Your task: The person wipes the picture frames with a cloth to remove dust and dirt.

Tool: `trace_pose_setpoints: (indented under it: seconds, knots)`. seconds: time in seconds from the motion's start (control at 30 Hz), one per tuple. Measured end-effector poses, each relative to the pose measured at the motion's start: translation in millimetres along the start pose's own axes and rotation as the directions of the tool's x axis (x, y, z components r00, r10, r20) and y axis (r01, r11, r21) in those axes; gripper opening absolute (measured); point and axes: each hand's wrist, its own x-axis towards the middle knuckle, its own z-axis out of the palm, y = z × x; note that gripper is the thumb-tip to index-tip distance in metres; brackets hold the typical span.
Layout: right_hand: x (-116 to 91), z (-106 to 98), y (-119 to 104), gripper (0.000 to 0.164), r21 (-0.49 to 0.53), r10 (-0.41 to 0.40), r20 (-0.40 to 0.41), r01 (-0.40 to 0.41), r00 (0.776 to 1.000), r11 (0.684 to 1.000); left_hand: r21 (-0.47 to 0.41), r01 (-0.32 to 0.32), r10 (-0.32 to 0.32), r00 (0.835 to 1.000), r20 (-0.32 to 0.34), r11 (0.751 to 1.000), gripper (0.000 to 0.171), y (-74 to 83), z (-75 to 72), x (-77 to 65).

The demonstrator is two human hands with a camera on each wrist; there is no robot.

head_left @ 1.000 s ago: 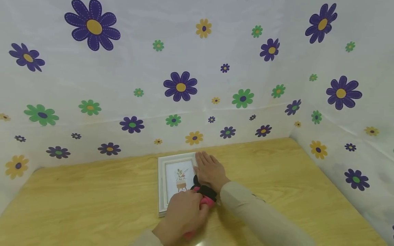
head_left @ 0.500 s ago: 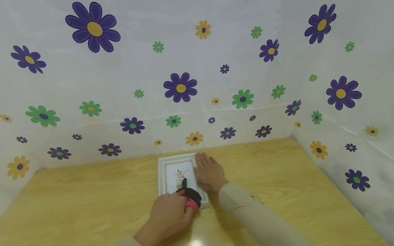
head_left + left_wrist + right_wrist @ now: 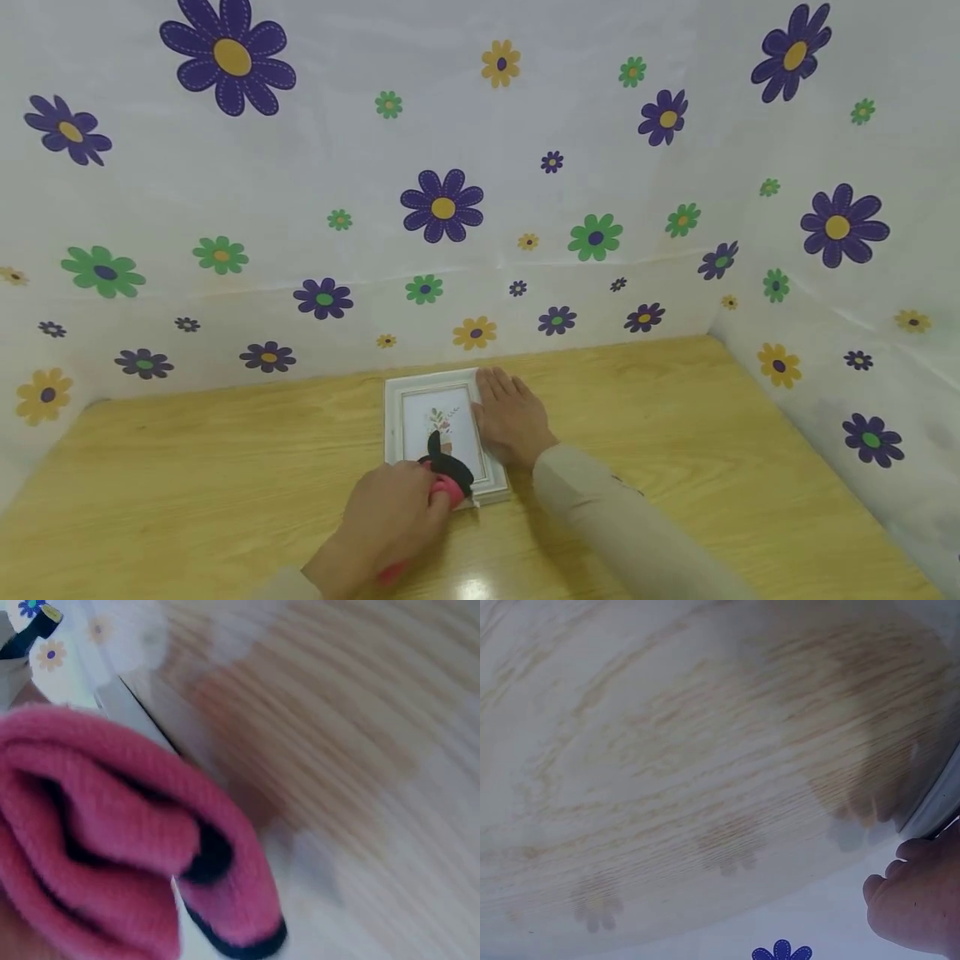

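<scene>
A white picture frame (image 3: 393,421) lies flat on the wooden table, its print of a potted plant partly covered. My left hand (image 3: 393,512) grips a bunched pink-and-black knit cloth (image 3: 448,486) over the frame's lower part. Up close in the left wrist view, the pink cloth (image 3: 135,825) shows folds and black edges. My right hand (image 3: 513,417) lies along the frame's right side, fingers extended against its edge. Fingertips of that right hand (image 3: 919,907) appear beside the frame's edge at the right of the right wrist view. The left fingertips are hidden by the cloth.
The wooden table (image 3: 660,433) extends to both sides of the frame. A white sheet (image 3: 337,167) printed with purple, green and yellow flowers stands behind it and continues along the right side.
My left hand has moved leftward with the cloth, from the frame's lower right corner across its lower part. The right hand stays at the frame's right edge.
</scene>
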Motion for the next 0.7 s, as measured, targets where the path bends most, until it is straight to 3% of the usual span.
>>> trace_pose_setpoints:
  seconds: [0.17,0.27,0.37,0.53,0.6,0.7]
  knots:
    - [0,-4,-1,0.055,-0.035,-0.001,-0.026,0.000,1.000,0.999,0.055,-0.135,0.137,0.990,-0.040,0.989,0.033,26.1,14.0,17.1]
    - [1,-2,0,0.054,-0.033,-0.001,-0.031,0.000,1.000,0.999,0.039,-0.146,0.148,0.988,-0.040,0.988,0.033,36.4,20.9,24.6]
    - [0,-1,3,0.054,-0.009,0.015,-0.014,-0.015,1.000,1.000,0.026,-0.084,0.085,0.996,-0.015,0.996,0.034,30.8,17.8,21.2]
    - [-2,-1,3,0.056,0.022,0.022,0.020,-0.022,1.000,1.000,0.040,0.041,-0.041,0.999,0.009,0.998,0.034,2.9,1.0,-0.9]
    - [-2,-2,1,0.056,0.017,0.017,0.023,-0.018,1.000,1.000,0.064,0.035,-0.035,0.999,0.002,0.997,0.034,-2.3,-1.5,-4.9]
    - [0,-3,-2,0.056,0.010,0.005,0.017,-0.005,1.000,1.000,0.103,-0.022,0.020,1.000,0.012,0.994,0.034,3.9,1.7,0.7]
